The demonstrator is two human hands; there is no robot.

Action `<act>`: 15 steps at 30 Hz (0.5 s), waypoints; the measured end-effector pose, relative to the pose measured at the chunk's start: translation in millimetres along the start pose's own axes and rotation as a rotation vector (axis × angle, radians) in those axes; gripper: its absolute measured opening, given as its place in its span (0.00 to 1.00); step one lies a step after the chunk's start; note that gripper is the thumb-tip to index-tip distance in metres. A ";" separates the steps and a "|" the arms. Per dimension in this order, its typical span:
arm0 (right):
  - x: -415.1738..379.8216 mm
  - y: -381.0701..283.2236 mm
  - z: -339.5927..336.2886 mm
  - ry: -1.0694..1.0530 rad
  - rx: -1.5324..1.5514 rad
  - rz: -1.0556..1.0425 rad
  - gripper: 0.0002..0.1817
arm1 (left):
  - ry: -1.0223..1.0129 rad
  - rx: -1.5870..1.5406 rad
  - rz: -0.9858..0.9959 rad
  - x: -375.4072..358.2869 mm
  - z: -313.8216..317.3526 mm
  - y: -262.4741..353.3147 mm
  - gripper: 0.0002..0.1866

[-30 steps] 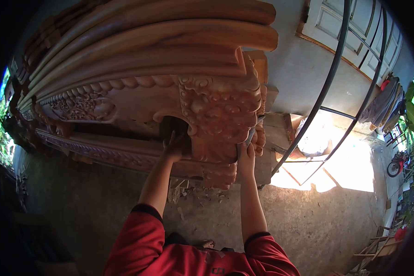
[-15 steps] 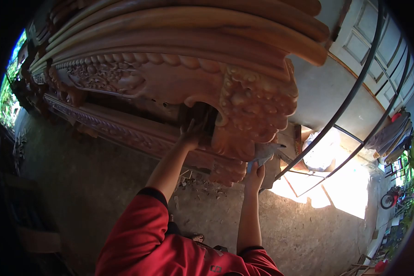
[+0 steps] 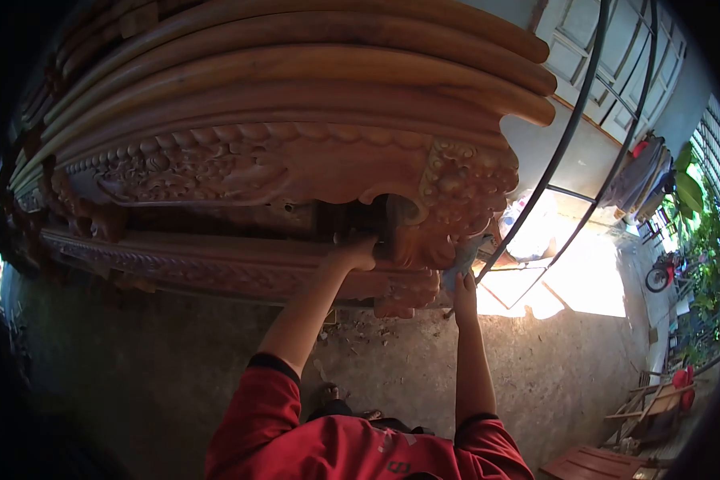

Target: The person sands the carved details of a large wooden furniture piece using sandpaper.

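Clamping grey sheet: right fingers; left hand at carved wood, fingers' spread unclear.

A long, reddish-brown carved wooden furniture piece is stretched across the view, its right end covered in rounded relief; a thin grey-blue sheet is held beside that end.

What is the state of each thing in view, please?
Carved brown wooden furniture: open along one side
Left hand: at that opening, partly hidden
Thin grey-blue sheet: bent, held
Right hand: gripping the sheet
White panelled doors: apparently shut
Grey concrete floor: littered, partly sunlit
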State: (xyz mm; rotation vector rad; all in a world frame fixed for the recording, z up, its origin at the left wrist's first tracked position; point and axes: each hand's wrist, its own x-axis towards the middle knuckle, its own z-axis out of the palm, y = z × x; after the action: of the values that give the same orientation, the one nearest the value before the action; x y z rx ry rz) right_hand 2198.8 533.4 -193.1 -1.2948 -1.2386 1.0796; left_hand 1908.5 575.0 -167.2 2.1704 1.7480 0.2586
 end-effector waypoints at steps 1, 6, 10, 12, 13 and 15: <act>-3.9 0.9 -0.8 -0.037 -0.063 -0.017 0.18 | 0.055 -0.150 0.140 -15.3 -28.7 18.6 0.41; -22.3 -10.0 16.9 0.088 0.021 0.007 0.13 | 0.699 -0.466 0.183 -24.5 -57.3 79.2 0.50; -22.5 -15.7 13.3 0.102 -0.158 -0.047 0.11 | 0.724 -0.384 0.064 -6.8 -44.3 90.8 0.51; -15.2 -11.8 8.3 0.092 -0.216 -0.089 0.11 | 0.768 -0.419 0.185 -0.6 -40.8 85.4 0.52; -11.6 -7.9 5.6 0.088 -0.213 -0.082 0.11 | 0.763 -0.415 0.179 1.5 -37.8 83.6 0.52; -1.1 0.7 -0.6 0.113 -0.129 -0.097 0.12 | 0.786 -0.366 0.183 5.3 -30.2 80.1 0.54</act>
State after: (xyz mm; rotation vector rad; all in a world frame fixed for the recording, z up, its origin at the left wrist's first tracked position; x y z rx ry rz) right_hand 2199.4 532.3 -193.8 -1.3591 -1.2888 0.8580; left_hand 1972.0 569.8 -109.9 2.0744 1.6382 1.5158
